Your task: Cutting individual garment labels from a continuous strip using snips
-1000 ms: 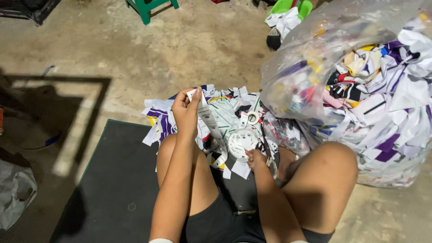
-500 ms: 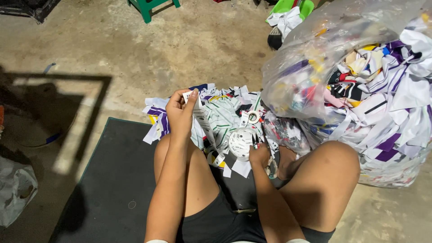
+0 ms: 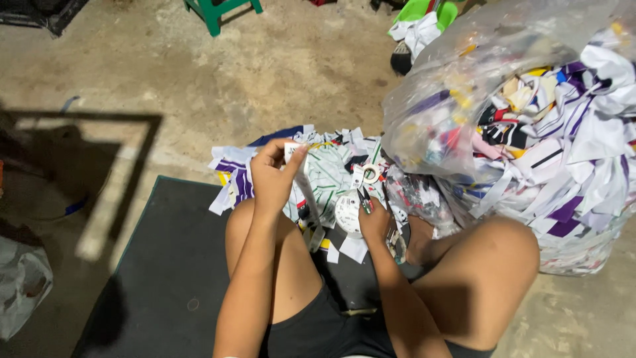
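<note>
Setting, seen from above. Bare concrete floor [image 3: 318, 73], rough and stained, lit from overhead; a hard-edged rectangular shadow [image 3: 86, 152] falls across its left part. A dark mat [image 3: 165, 278] lies on the floor at near centre-left. Far, left of centre: legs of a green plastic stool [image 3: 222, 10]. Far left corner: a dark object, cut off by the frame. Far right of centre: green items with a white cloth [image 3: 421, 26]. Near left edge: a crumpled grey plastic bag [image 3: 23, 285]. No walls or windows are in view.
</note>
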